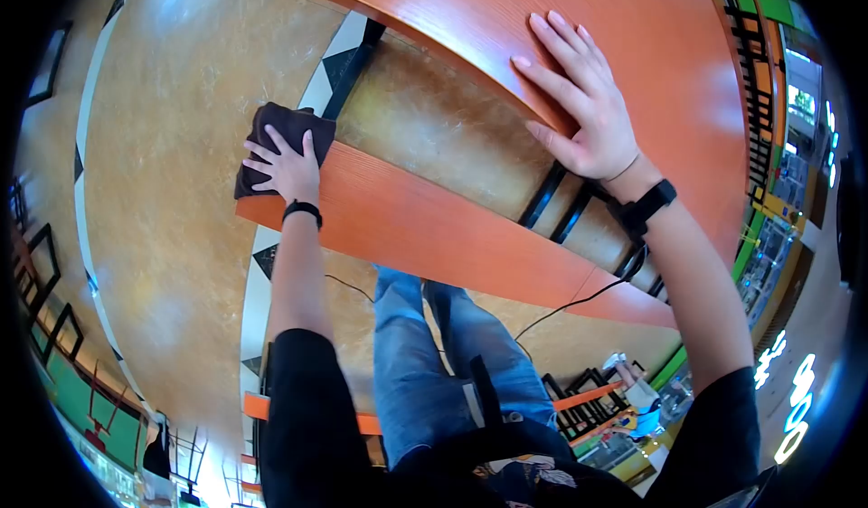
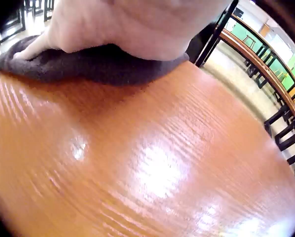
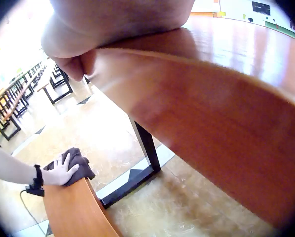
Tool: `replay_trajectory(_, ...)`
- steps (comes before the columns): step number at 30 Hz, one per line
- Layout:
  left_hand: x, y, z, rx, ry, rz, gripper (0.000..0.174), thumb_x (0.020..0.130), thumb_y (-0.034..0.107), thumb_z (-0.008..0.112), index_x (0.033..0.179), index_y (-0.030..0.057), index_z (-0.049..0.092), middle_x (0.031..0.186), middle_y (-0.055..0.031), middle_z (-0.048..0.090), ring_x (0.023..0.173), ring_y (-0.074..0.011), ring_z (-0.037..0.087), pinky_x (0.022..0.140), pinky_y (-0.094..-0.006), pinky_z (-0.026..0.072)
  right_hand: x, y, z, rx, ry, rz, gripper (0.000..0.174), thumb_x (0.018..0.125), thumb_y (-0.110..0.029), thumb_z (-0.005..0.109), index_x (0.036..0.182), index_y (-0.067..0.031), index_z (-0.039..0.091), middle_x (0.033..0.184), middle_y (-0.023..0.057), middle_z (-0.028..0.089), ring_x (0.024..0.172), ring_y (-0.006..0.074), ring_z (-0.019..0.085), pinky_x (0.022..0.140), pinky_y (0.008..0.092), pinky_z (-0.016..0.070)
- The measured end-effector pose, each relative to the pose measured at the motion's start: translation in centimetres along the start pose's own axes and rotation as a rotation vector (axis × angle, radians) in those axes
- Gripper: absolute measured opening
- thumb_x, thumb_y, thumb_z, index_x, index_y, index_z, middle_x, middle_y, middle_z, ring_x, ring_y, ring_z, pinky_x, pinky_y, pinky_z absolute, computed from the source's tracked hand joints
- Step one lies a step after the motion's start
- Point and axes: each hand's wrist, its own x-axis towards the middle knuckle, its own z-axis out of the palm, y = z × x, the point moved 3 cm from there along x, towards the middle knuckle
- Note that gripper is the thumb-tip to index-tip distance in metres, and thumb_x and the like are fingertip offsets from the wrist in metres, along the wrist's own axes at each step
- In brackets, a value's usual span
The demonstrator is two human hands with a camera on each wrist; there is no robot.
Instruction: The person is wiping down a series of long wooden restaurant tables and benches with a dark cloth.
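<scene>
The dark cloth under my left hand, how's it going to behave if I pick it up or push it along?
The cloth looks floppy: it bunches under your left hand and droops past the bench end, so it would probably sag when lifted. It seems thin, so likely light. Pushed, it may wrinkle before sliding.

two hands [image 1: 295, 169], one cloth [image 1: 288, 120], two wristbands [image 1: 302, 210]
</scene>
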Motion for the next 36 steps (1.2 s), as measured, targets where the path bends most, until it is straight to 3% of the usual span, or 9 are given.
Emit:
replay_trajectory(2, -1.9, 0.5, -0.2, 0.0, 0.045, 0.022, 0.077, 0.102, 0.069, 0.038, 0.165, 0.0258, 0.025, 0.17, -0.028, 0.005, 0.153, -0.0592, 0.007, 0.101, -0.0874, 0.0254, 0.0, 0.0, -0.1, 0.005, 0.016, -0.002, 0.069, 0.075, -0.016, 0.074, 0.143, -0.0179, 0.062, 0.163, 0.0143, 0.041, 0.153, 0.0358, 0.033, 0.126, 0.0524, 0.0232)
replay_trajectory(7, -14.7, 3.8, 3.0, 0.028, -0.074, 0.16, 0.074, 0.102, 0.065, 0.043, 0.163, 0.0266, 0.03, 0.171, -0.0255, 0.009, 0.153, -0.059, 0.008, 0.1, -0.0888, 0.0247, 0.0, 0.1, 0.3, 0.021, 0.046, -0.033, 0.069, 0.075, -0.016, 0.073, 0.143, -0.0172, 0.062, 0.163, 0.0138, 0.041, 0.153, 0.0351, 0.033, 0.125, 0.0526, 0.0237)
replay_trajectory(11, -28.0, 5.2, 6.9, -0.084, -0.323, 0.534, 0.07, 0.099, 0.061, 0.052, 0.161, 0.0323, 0.035, 0.172, -0.0204, 0.011, 0.154, -0.0561, 0.007, 0.105, -0.0893, 0.0146, 0.0, 0.1, 0.1, 0.021, 0.065, -0.043, 0.069, 0.075, -0.015, 0.073, 0.144, -0.0173, 0.061, 0.162, 0.0137, 0.042, 0.153, 0.0351, 0.034, 0.125, 0.0528, 0.024)
replay_trajectory(14, -35.1, 4.6, 10.3, -0.088, -0.377, 0.893, 0.073, 0.094, 0.059, 0.06, 0.159, 0.0354, 0.037, 0.173, -0.0107, 0.014, 0.157, -0.0458, 0.01, 0.109, -0.0859, 0.0144, 0.0, 0.2, 0.1, 0.023, 0.058, -0.037, 0.071, 0.074, -0.014, 0.074, 0.144, -0.0178, 0.061, 0.162, 0.0134, 0.042, 0.152, 0.0352, 0.034, 0.126, 0.0517, 0.0242)
replay_trajectory(19, -30.1, 3.6, 9.6, 0.002, -0.412, 1.434, 0.084, 0.09, 0.063, 0.063, 0.161, 0.0278, 0.036, 0.173, -0.0081, 0.017, 0.159, -0.0389, 0.011, 0.115, -0.0806, 0.0111, -0.1, 0.3, 0.0, 0.012, 0.063, -0.019, 0.072, 0.074, -0.015, 0.074, 0.145, -0.0181, 0.06, 0.162, 0.0129, 0.042, 0.152, 0.0352, 0.035, 0.126, 0.0509, 0.0252)
replay_trajectory(23, -16.5, 2.9, 4.3, 0.035, -0.34, 1.06, 0.091, 0.09, 0.07, 0.057, 0.163, 0.0217, 0.033, 0.174, -0.0168, 0.011, 0.16, -0.0391, 0.008, 0.117, -0.0786, 0.0052, -0.1, 0.5, 0.0, -0.015, 0.101, -0.104, 0.072, 0.079, -0.021, 0.075, 0.149, -0.0186, 0.056, 0.164, 0.0145, 0.039, 0.153, 0.0358, 0.033, 0.126, 0.0512, 0.0263)
replay_trajectory(25, -10.2, 1.7, 2.0, 0.062, -0.147, 0.818, 0.094, 0.09, 0.072, 0.056, 0.164, 0.0207, 0.029, 0.173, -0.0199, 0.009, 0.16, -0.0403, 0.007, 0.117, -0.0782, 0.0057, -0.2, 0.3, -1.0, -0.057, -0.008, -0.069, 0.075, 0.078, -0.028, 0.078, 0.147, -0.0089, 0.057, 0.161, 0.0235, 0.04, 0.151, 0.0439, 0.035, 0.124, 0.0553, 0.0241)
replay_trajectory(29, -2.1, -2.0, 0.9, 0.065, 0.057, 0.399, 0.095, 0.092, 0.073, 0.054, 0.166, 0.0214, 0.023, 0.172, -0.0223, 0.006, 0.158, -0.0453, 0.008, 0.113, -0.0799, 0.0166, 0.4, 0.2, -0.5, -0.027, -0.001, -0.05, 0.07, 0.08, -0.026, 0.077, 0.145, -0.0083, 0.059, 0.161, 0.0227, 0.041, 0.151, 0.0428, 0.035, 0.125, 0.0547, 0.0238)
replay_trajectory(36, -11.9, -2.1, 3.9, 0.012, 0.031, 0.313, 0.095, 0.093, 0.072, 0.054, 0.165, 0.0175, 0.025, 0.172, -0.0245, 0.004, 0.154, -0.0554, 0.005, 0.105, -0.0872, 0.0181, 0.8, 0.4, 1.3, -0.096, 0.068, -0.165, 0.075, 0.083, -0.023, 0.073, 0.152, -0.0101, 0.049, 0.163, 0.0254, 0.035, 0.151, 0.0438, 0.032, 0.124, 0.0535, 0.0274)
